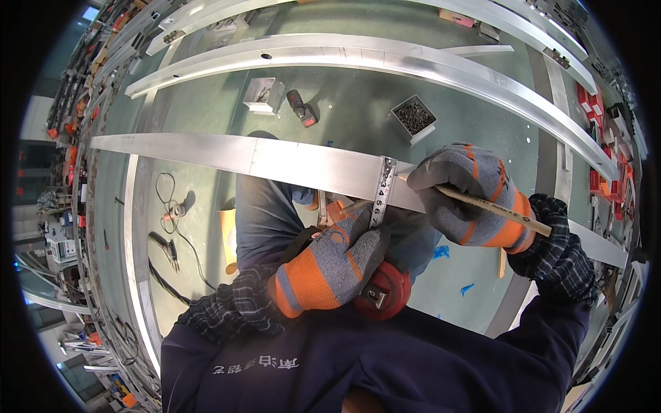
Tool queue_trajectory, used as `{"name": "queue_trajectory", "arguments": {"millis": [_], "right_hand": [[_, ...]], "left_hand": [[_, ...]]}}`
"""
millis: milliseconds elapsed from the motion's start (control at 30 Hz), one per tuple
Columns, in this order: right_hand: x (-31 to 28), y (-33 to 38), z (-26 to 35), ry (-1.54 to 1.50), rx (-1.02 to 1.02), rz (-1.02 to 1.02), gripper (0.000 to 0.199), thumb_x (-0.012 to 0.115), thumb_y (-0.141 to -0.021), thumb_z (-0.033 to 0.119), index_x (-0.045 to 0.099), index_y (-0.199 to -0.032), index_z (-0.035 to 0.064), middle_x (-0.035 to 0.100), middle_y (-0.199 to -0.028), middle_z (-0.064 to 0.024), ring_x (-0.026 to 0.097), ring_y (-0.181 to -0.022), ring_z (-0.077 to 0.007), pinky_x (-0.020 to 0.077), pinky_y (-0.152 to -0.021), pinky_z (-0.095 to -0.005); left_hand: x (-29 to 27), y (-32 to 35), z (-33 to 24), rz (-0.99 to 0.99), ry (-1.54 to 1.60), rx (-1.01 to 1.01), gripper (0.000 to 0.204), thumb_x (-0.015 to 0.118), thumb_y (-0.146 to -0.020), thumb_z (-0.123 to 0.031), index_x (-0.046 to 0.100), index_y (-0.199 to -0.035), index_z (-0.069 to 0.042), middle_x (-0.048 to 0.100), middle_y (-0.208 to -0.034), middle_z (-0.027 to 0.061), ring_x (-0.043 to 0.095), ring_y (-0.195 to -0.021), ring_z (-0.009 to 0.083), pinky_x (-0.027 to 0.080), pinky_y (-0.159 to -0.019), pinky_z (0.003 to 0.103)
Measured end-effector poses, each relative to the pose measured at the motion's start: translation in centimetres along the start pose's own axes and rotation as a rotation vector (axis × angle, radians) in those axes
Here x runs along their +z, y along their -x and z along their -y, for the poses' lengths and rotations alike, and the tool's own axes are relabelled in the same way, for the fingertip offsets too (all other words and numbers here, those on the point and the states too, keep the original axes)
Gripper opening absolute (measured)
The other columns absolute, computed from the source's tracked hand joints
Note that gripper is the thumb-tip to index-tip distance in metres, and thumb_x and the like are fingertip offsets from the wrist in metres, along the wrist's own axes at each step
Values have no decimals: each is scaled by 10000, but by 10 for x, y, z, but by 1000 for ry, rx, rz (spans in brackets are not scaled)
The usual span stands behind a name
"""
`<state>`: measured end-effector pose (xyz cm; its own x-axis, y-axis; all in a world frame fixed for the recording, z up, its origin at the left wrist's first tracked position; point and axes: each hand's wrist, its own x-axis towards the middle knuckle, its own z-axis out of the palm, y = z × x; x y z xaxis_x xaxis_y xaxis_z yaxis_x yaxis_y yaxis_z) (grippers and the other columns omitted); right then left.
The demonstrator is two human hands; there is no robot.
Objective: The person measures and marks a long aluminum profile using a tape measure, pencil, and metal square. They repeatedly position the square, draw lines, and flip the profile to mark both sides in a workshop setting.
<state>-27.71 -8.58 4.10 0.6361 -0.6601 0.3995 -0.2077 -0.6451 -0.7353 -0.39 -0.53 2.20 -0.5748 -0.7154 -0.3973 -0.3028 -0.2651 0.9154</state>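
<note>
A long silvery metal bar (303,162) lies crosswise in front of me, with thin lines marked across its face. My left hand (334,265), in a grey and orange work glove, is closed on a tape measure. The tape's white blade (383,196) reaches across the bar's width, and its round red case (389,292) shows below my fingers. My right hand (475,196), gloved alike, grips a wooden pencil (475,202). The pencil's tip touches or nearly touches the bar just right of the blade; which of the two I cannot tell.
Beyond the bar are a cordless power tool (301,108), a white box (264,95) and a bin of screws (414,118). Another long metal profile (372,51) spans the far side. A cable (189,234) and a dark hand tool (167,251) lie on the left floor.
</note>
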Motion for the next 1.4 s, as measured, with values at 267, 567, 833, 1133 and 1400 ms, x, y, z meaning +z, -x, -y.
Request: {"name": "queue_trajectory", "arguments": {"millis": [267,567,833,1133,1400], "right_hand": [[2,-1,-4,-25,-28,-20,205,785,-910,5,712,-1099,34,750,-906,-104,752,-751,-267,617,-672,-375],[2,0,-4,-42,-19,-13,203,788,-906,7,708,-1090,38,747,-901,-105,747,-741,-274,609,-669,-381],[3,0,-4,0,-36,-33,220,800,-900,26,722,-1105,35,742,-894,-114,740,-741,-278,612,-675,-380],[0,1,-3,-22,-2,-9,237,801,-898,28,729,-1124,32,755,-932,-124,745,-773,-283,616,-698,-382],[0,1,-3,-17,-1,-7,230,790,-901,18,728,-1122,30,765,-952,-126,756,-790,-288,622,-707,-380]], "left_hand": [[1,2,1,3,130,-27,430,515,-1159,-50,475,-1557,107,668,-1446,240,722,-1301,279,606,-1111,368],[1,2,-4,4,136,-84,433,516,-1160,-53,481,-1563,101,656,-1466,241,720,-1302,275,609,-1103,359],[3,1,-8,-8,311,-66,450,480,-1161,-33,446,-1587,107,631,-1506,238,695,-1342,258,589,-1138,362],[5,0,25,-50,-36,147,478,473,-1228,-296,504,-1604,-3,810,-1010,114,755,-939,138,587,-885,298],[3,1,2,-37,221,3,485,471,-1226,-277,491,-1605,26,816,-992,113,754,-930,136,587,-890,297]]}}
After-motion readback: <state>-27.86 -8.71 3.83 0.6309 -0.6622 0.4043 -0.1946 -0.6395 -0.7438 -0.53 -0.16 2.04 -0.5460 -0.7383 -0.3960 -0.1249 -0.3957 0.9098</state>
